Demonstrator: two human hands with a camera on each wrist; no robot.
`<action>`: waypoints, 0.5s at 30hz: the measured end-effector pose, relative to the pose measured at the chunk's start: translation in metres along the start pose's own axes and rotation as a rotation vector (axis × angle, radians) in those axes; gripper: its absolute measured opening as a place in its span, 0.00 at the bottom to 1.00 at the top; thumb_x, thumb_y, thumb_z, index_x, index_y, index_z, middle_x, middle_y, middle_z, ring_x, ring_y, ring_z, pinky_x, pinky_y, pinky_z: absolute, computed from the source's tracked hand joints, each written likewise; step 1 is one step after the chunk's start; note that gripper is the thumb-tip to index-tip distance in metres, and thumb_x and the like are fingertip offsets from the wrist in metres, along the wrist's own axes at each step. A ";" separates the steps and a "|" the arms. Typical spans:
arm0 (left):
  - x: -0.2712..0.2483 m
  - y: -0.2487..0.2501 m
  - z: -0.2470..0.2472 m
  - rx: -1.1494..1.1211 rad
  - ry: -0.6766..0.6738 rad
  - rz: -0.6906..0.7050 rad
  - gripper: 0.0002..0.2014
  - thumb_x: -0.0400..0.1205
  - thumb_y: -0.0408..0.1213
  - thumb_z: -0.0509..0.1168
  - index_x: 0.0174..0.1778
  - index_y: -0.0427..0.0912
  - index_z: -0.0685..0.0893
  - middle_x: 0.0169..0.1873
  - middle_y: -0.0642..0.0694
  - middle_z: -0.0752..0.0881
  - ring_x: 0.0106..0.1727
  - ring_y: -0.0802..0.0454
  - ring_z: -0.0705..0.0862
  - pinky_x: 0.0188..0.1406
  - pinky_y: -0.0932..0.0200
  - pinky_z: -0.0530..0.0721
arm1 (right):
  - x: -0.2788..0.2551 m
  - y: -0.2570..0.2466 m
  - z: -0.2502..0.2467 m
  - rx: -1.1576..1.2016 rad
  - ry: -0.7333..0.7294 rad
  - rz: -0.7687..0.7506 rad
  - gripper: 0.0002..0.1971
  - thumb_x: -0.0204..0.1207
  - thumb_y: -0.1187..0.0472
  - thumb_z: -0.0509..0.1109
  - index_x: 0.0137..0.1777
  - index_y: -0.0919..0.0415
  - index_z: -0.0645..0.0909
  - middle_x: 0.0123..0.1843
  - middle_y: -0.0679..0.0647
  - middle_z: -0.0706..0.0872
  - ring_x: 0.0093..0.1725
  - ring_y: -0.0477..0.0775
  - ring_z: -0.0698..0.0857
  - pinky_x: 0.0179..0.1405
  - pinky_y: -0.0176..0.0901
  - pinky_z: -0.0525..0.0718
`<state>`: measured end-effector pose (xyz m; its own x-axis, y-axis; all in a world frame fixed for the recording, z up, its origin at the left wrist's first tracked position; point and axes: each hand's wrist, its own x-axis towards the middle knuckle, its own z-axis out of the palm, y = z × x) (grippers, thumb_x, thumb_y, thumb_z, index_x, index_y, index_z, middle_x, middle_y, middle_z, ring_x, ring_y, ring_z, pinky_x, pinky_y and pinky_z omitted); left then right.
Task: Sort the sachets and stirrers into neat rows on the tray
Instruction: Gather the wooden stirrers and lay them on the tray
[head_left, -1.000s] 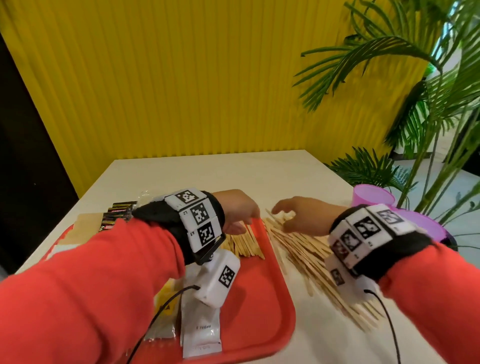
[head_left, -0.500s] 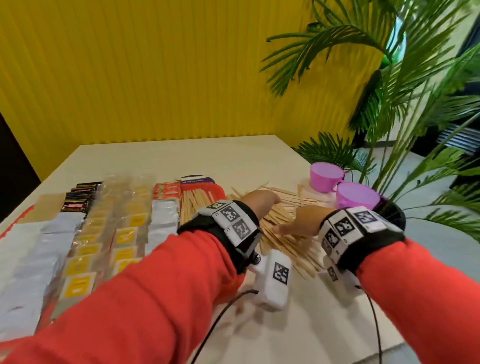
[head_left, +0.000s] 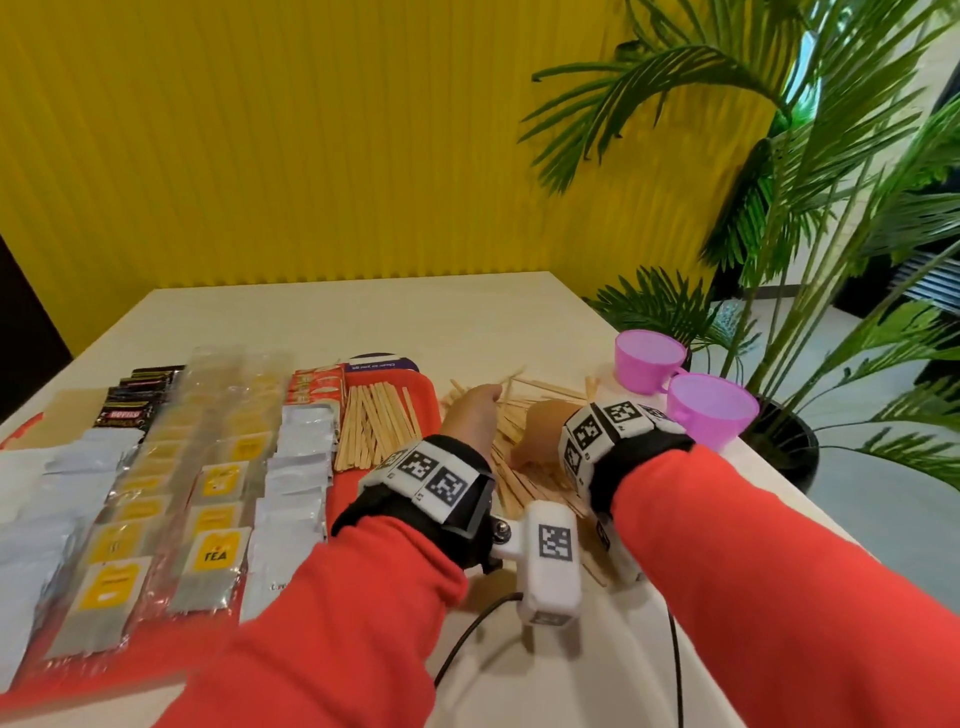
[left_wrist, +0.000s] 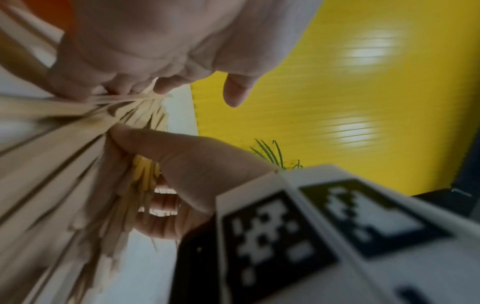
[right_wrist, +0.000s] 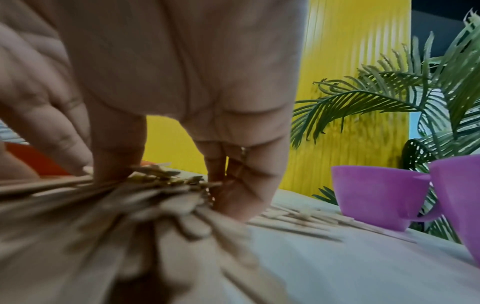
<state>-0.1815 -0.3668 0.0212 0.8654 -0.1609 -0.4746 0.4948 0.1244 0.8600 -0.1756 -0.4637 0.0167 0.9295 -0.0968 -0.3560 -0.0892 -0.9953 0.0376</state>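
A red tray holds rows of silver, yellow tea, white, dark and red sachets, plus a row of wooden stirrers at its right side. Right of the tray, loose stirrers lie piled on the table. My left hand rests on the pile's far end, its fingers curled onto the sticks and the thumb apart. Just to its right, my right hand grips a bunch of the loose stirrers between thumb and fingers.
Two purple cups stand at the table's right edge, close to my right wrist. A potted palm stands beyond that edge. A yellow ribbed wall runs along the back, behind the bare cream tabletop.
My left hand has left the tray's stirrer row and gone right onto the loose pile, close to my right hand. My view has swung left, bringing the sachet rows into sight.
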 end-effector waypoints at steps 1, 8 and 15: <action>0.006 -0.003 -0.002 -0.012 -0.007 0.001 0.24 0.86 0.40 0.53 0.78 0.39 0.65 0.79 0.37 0.63 0.79 0.39 0.62 0.77 0.40 0.63 | 0.001 0.000 0.000 -0.030 0.006 -0.019 0.25 0.75 0.45 0.69 0.69 0.55 0.76 0.63 0.50 0.81 0.64 0.54 0.78 0.61 0.49 0.78; 0.004 -0.005 -0.015 -0.169 -0.062 -0.083 0.23 0.85 0.43 0.54 0.77 0.43 0.66 0.74 0.37 0.70 0.78 0.40 0.65 0.75 0.38 0.62 | -0.004 0.002 -0.005 0.124 0.026 -0.089 0.13 0.76 0.55 0.69 0.54 0.63 0.81 0.50 0.56 0.84 0.47 0.54 0.75 0.46 0.44 0.72; 0.015 -0.009 -0.020 -0.185 -0.090 -0.097 0.29 0.79 0.48 0.62 0.77 0.49 0.66 0.74 0.40 0.70 0.75 0.40 0.67 0.69 0.33 0.69 | -0.008 0.006 -0.009 0.112 0.013 -0.066 0.17 0.80 0.59 0.63 0.64 0.68 0.79 0.64 0.62 0.82 0.61 0.59 0.80 0.53 0.42 0.75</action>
<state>-0.1715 -0.3506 0.0026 0.8068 -0.2661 -0.5276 0.5884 0.2802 0.7584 -0.1805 -0.4691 0.0285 0.9390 -0.0322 -0.3423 -0.0670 -0.9937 -0.0904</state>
